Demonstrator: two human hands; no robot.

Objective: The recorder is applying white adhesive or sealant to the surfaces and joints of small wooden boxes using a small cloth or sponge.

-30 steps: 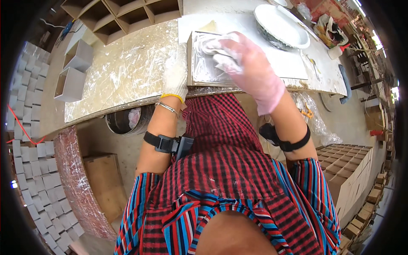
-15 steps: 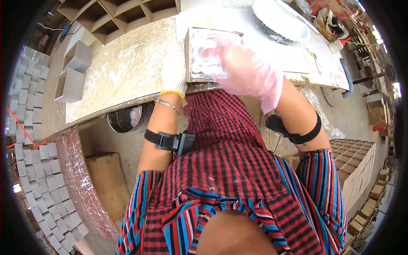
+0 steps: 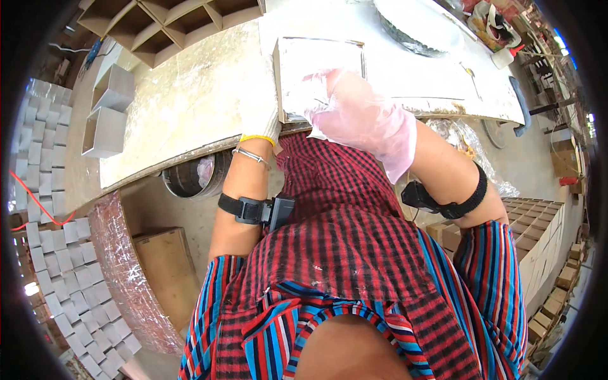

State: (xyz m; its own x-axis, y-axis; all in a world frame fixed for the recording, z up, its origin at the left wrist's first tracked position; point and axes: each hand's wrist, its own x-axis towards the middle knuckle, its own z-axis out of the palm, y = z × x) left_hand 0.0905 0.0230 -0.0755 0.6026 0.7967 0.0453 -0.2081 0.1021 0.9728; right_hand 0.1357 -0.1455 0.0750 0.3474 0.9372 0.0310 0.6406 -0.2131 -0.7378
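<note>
A shallow rectangular box (image 3: 291, 43) with a white-smeared top face stands at the table's front edge. My right hand (image 3: 358, 104), in a loose pink plastic glove, lies over the box's right front part, fingers pointing left and apart from the thumb side. Against the box's left side is my left hand (image 3: 258, 104), in a white knitted glove with a yellow cuff. Glare washes out its fingers, so their grip cannot be made out. Farther right on the white board sits a wide round basin (image 3: 405, 41) with a whitish, smeared wall, partly lost in glare.
A divided brown box (image 3: 152, 35) stands at the far left of the table (image 3: 177, 120). Two small grey open boxes (image 3: 104, 130) are near its left end. A white bottle with a red tip (image 3: 505, 58) lies far right. Under the table stands a dark bucket (image 3: 180, 180).
My right hand has moved slightly down and toward me over the box face, uncovering more of its far part. My left hand stays beside the box.
</note>
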